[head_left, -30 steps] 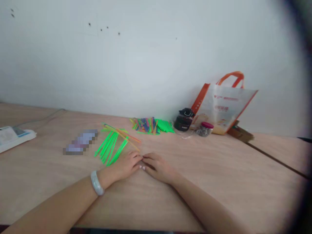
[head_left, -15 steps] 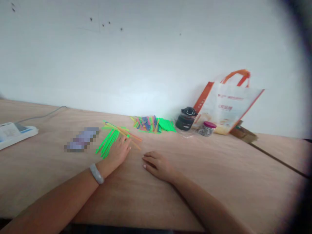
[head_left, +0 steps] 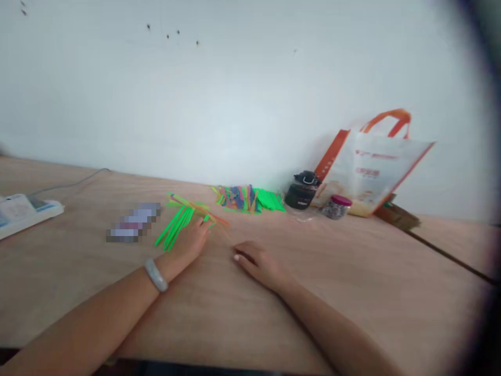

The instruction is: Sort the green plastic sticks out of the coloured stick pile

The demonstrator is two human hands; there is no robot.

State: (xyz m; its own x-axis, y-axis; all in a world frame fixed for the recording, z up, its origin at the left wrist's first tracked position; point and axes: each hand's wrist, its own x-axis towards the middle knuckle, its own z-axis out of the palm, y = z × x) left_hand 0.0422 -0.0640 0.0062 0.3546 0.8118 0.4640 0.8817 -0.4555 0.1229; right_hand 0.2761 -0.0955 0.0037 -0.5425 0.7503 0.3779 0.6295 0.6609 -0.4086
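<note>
My left hand (head_left: 192,238), with a pale bangle (head_left: 155,275) at its wrist, is closed at the fingertips, where a bit of thin green stick (head_left: 209,218) pokes out. Beside it on the table lies a fan of several thin green sticks (head_left: 174,230); the palm hides their right-hand part. Orange and yellow sticks (head_left: 203,210) lie across the far end of the fan. Resting on the table to the right, my right hand (head_left: 260,263) is empty, with thumb and fingers apart.
Along the wall are a bundle of multicoloured strips (head_left: 237,198), a green bundle (head_left: 269,199), a dark bottle (head_left: 301,194), a jar with a magenta lid (head_left: 336,207) and a white-orange bag (head_left: 376,172). At left are a pixelated flat object (head_left: 135,223) and a white device (head_left: 35,211) with a cable.
My left fingers have closed, and a green stick now shows at their tips. My right hand's fingers have drawn slightly together. The whole view has shifted a little.
</note>
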